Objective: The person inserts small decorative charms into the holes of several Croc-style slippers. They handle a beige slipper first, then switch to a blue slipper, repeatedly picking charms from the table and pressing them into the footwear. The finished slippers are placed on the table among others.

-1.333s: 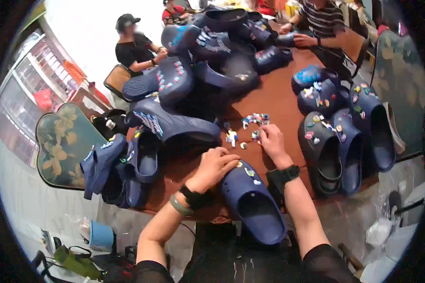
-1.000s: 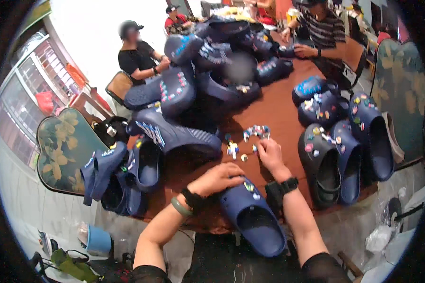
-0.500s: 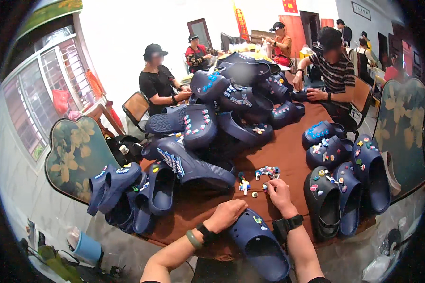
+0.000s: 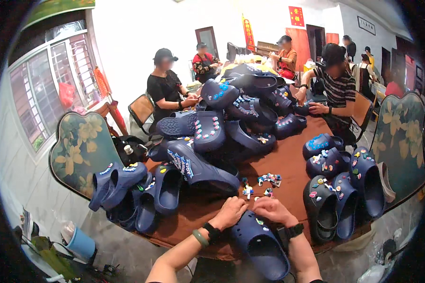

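A navy foam clog (image 4: 257, 238) lies in front of me, toe pointing away, its open heel toward my body. A small charm sits on its vented top, partly behind my right hand. My left hand (image 4: 230, 213) is closed on the left side of the toe. Over the toe's right side, my right hand (image 4: 273, 211) has its fingers drawn together in a pinch; whatever is between them is too small or hidden to make out. Just beyond my hands, small colourful shoe charms (image 4: 270, 179) lie on the brown tablecloth (image 4: 293, 160), with a white-and-blue charm (image 4: 248, 190) to their left.
A tall heap of navy clogs (image 4: 208, 129) rises ahead, with more decorated clogs (image 4: 167, 188) at the left edge. At right stand several charm-covered clogs, one black (image 4: 320, 203). Co-workers sit along the table's far sides. A blue bin (image 4: 81, 245) stands on the floor.
My right hand has moved back from the charms to the clog's toe, its fingers pinched. My left hand stays at the toe. The whole view has shifted slightly.
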Tool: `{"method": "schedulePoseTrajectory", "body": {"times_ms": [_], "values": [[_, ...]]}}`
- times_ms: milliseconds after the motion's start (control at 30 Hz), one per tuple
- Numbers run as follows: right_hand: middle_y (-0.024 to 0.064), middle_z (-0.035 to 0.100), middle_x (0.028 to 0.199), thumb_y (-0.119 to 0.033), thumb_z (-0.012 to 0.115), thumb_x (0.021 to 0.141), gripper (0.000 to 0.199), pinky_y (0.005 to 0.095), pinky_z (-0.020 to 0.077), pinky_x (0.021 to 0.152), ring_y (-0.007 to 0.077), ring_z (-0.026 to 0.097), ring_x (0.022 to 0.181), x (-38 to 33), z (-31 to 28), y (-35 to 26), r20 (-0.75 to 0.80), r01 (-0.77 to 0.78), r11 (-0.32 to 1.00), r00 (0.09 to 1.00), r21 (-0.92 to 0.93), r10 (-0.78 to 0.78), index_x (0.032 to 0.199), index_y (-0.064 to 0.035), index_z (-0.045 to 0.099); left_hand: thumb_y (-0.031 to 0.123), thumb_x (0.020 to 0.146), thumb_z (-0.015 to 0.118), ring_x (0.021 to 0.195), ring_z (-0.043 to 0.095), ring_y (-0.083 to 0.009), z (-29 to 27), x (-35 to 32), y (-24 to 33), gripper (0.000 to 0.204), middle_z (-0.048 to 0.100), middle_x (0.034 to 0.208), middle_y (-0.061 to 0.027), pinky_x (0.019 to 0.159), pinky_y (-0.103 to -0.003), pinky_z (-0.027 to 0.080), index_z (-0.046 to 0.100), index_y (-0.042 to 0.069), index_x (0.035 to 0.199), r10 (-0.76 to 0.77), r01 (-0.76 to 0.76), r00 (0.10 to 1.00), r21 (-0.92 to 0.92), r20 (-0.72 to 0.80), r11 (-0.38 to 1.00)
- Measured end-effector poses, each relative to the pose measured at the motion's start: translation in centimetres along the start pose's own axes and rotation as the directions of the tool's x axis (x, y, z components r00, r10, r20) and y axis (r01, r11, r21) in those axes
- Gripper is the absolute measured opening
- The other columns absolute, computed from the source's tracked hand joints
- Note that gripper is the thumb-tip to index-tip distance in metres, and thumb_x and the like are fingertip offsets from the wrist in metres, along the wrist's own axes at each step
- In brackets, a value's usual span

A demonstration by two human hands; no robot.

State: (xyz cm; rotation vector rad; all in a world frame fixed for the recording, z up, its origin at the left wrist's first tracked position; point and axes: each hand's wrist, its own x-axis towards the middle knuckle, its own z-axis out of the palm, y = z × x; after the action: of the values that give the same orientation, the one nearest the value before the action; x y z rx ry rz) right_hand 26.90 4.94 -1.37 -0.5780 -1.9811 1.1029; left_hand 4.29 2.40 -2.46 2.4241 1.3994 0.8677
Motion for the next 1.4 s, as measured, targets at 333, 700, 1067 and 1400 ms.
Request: {"method": "schedulePoseTrajectory", "body": {"times_ms": [333,700,1067,1400], "values": [[0.0107,0.061,0.088,-0.008,0.075,0.08,0.015,0.0343,0.0501,0.073,0.0239,0.061,0.083,-2.0,1.9,-1.9,0.092,0.189,0.981,0.979,-0.053,-0.184,0.08,-0.0016,0.061,0.026,0.094,0.055,0.094,0.055,-0.028,0.5,-1.2,0.6,0.022,0.066,0.102,-0.0047,0.081,-0.039,0.045,0.07,0.017,0.108,-0.006,-0.001,0.999,0.177,0.038,0.984],[0.0102,0.052,0.068,-0.01,0.073,0.08,0.023,0.0377,0.0404,0.056,0.0266,0.052,0.064,-1.8,2.4,-1.9,0.108,0.316,0.944,0.946,-0.089,-0.306,0.069,-0.0039,0.054,0.014,0.085,0.057,0.091,0.063,-0.0285,0.3,-1.6,0.2,0.036,0.065,0.103,-0.0075,0.075,-0.041,0.048,0.062,0.015,0.121,0.02,-0.052,0.989,0.223,0.147,0.973],[0.0111,0.043,0.065,-0.007,0.066,0.085,0.031,0.0409,0.0351,0.055,0.0296,0.045,0.061,-1.5,3.0,-2.4,0.126,0.397,0.909,0.916,-0.13,-0.382,0.062,-0.0031,0.047,0.023,0.094,0.052,0.083,0.065,-0.0317,-0.1,-1.3,1.0,0.029,0.067,0.101,-0.0073,0.074,-0.041,0.053,0.064,0.025,0.12,-0.042,0.0,0.987,0.268,0.153,0.963],[0.0106,0.042,0.059,-0.008,0.064,0.085,0.033,0.0408,0.0339,0.05,0.029,0.044,0.053,-1.7,3.3,-2.0,0.067,0.438,0.885,0.899,-0.158,-0.433,0.059,-0.0036,0.045,0.027,0.095,0.052,0.087,0.064,-0.0322,0.1,-1.3,0.9,0.025,0.067,0.101,-0.0076,0.075,-0.043,0.052,0.065,0.023,0.117,-0.055,0.018,0.986,0.226,0.159,0.974]]}}
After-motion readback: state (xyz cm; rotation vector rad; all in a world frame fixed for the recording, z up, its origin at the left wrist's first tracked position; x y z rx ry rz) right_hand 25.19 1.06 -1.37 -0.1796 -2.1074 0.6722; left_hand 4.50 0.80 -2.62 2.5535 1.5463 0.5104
